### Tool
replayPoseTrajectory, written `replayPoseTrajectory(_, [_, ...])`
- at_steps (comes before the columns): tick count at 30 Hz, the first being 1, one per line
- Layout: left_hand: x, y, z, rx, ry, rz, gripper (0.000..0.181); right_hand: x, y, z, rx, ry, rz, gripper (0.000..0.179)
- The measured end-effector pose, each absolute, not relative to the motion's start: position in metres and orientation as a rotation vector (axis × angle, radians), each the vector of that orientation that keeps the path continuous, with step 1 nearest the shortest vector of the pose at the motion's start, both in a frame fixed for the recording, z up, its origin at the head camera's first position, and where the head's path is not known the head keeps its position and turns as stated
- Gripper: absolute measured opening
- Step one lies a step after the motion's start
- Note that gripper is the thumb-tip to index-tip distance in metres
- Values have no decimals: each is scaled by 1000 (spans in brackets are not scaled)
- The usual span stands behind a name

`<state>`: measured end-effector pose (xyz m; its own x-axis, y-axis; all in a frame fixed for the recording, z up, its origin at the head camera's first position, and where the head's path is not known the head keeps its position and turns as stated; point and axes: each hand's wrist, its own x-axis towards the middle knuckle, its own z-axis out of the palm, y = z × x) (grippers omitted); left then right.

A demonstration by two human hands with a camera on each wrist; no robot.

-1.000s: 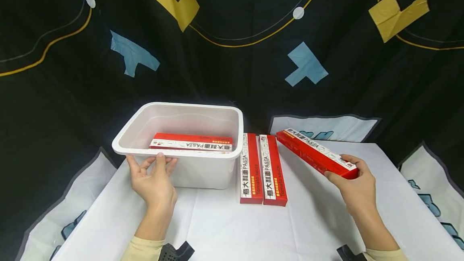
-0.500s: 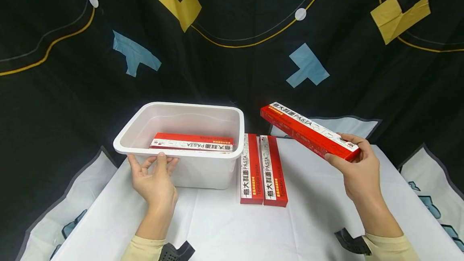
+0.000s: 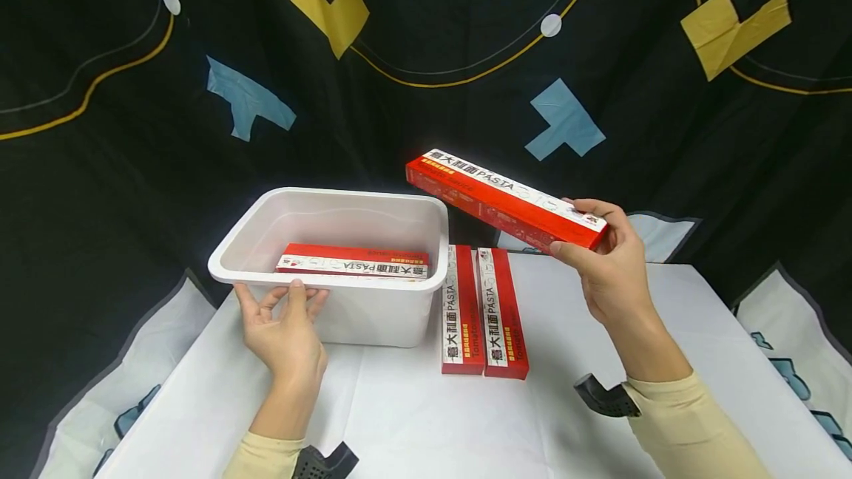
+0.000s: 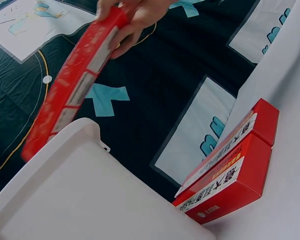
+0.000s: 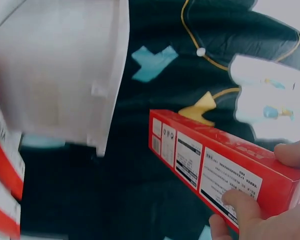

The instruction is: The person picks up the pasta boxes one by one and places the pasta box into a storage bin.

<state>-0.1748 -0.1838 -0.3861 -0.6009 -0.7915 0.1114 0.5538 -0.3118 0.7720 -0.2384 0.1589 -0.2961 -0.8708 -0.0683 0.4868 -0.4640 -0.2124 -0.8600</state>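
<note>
My right hand (image 3: 609, 257) grips one end of a long red-and-white pasta box (image 3: 499, 198), thumb on the near side. The box is raised in the air, slanting up to the left, its far end close to the right rim of a white plastic bin (image 3: 373, 316). My left hand (image 3: 282, 324) holds the bin at its front rim, fingers under the lip. Inside the bin lies another pasta box (image 3: 353, 261), partly hidden by the front wall. In the left wrist view the raised pasta box (image 4: 75, 85) passes beyond the bin's edge.
Two more pasta boxes (image 3: 462, 316) lie side by side on the white-covered table (image 3: 399, 420), right beside the bin. A black curtain (image 3: 426, 131) with yellow and blue shapes hangs behind the table.
My right hand has lifted the pasta box higher and carried it left, from above the table's right side towards the bin. My left hand and the bin have stayed in place.
</note>
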Motion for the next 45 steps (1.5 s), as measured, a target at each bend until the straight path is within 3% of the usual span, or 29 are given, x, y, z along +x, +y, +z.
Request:
replayPoseTrajectory(7, [-174,-185,-386,362,-1019,-1994,93,-253,121,-295,775,-1906,2226,51])
replayPoseTrajectory(23, [-174,-184,-386,387,-1058,-1980,93,-294,48,-310,669,-2414,2099,58])
replayPoseTrajectory(35, [-174,-186,-387,378,-1049,-1985,94,-323,2,-312,695,-2717,1935,70])
replayPoseTrajectory(45, [-174,-184,-386,374,-1061,-1968,94,-337,-19,-310,779,-2812,1802,68])
